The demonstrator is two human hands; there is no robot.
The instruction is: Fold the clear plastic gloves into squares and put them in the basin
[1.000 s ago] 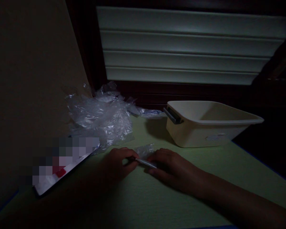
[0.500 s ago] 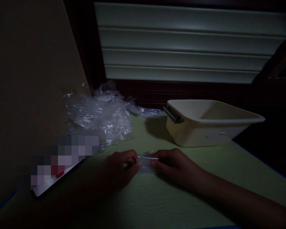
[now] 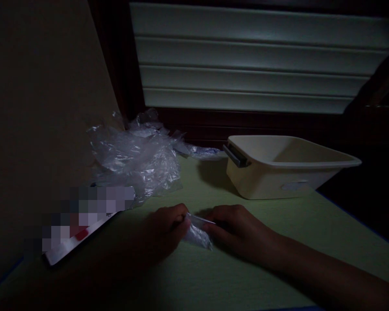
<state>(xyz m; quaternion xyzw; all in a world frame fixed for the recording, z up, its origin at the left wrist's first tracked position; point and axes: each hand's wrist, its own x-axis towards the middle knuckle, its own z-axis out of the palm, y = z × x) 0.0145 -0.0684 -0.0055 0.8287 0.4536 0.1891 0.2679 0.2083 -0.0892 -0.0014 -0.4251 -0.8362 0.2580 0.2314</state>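
Note:
A small clear plastic bag (image 3: pixel 197 234) hangs between my hands, low over the green table (image 3: pixel 246 276). Its top edge shows as a pale straight line that slopes down to the right. My left hand (image 3: pixel 168 224) pinches the left end of that edge between thumb and forefinger. At the right end, my right hand (image 3: pixel 236 224) has its thumb and forefinger closed on the same edge. The lower part of the bag is crumpled and shiny. Whether anything lies inside it is too dark to make out.
A heap of crumpled clear plastic bags (image 3: pixel 142 160) lies at the back left against the wall. In front of it is a flat, blurred-out object (image 3: pixel 68 248) with a white edge. A cream plastic bin (image 3: pixel 272 183) with a grey handle stands at the back right, before a slatted panel (image 3: pixel 246 73).
The bag's top edge has tilted, with its right end lower. Its body has swung down toward me and looks more crumpled. My right hand has dropped slightly.

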